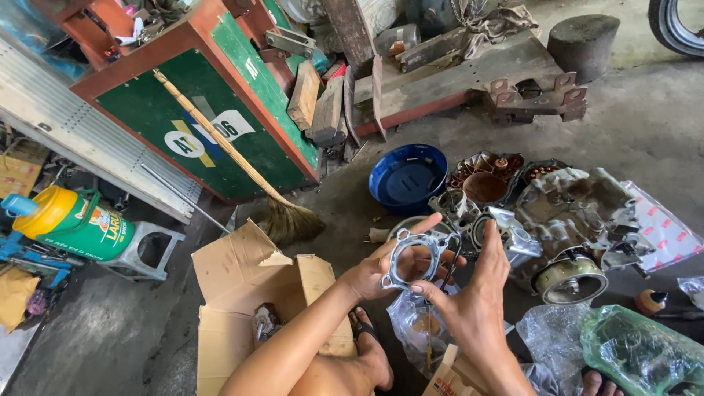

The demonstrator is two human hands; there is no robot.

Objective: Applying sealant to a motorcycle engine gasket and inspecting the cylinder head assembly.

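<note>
Hands first: two of them, both on one metal gasket (412,258), held up over the floor in front of the engine parts. Left hand (385,270) sits behind it, palm open and fingers spread, with the thumb hooked over the ring's lower left edge. Right hand (469,293) pinches the lower right rim between thumb and forefinger, other fingers pointing straight up.

Gasket itself is thin, silvery, one big round hole in the middle, small bolt holes on ears around the outside.

Containers: one blue bowl (408,176) on the concrete, looks empty apart from a mark or two inside. One torn cardboard box (249,293) with its flaps open and some dark metal part down in it. One green plastic bag (639,350) at lower right, contents too blurry to call.

One engine case (579,213) on patterned paper, one broom (242,165) leaning on a green cabinet (187,110), one yellow-and-green jug (70,220) at left.
</note>
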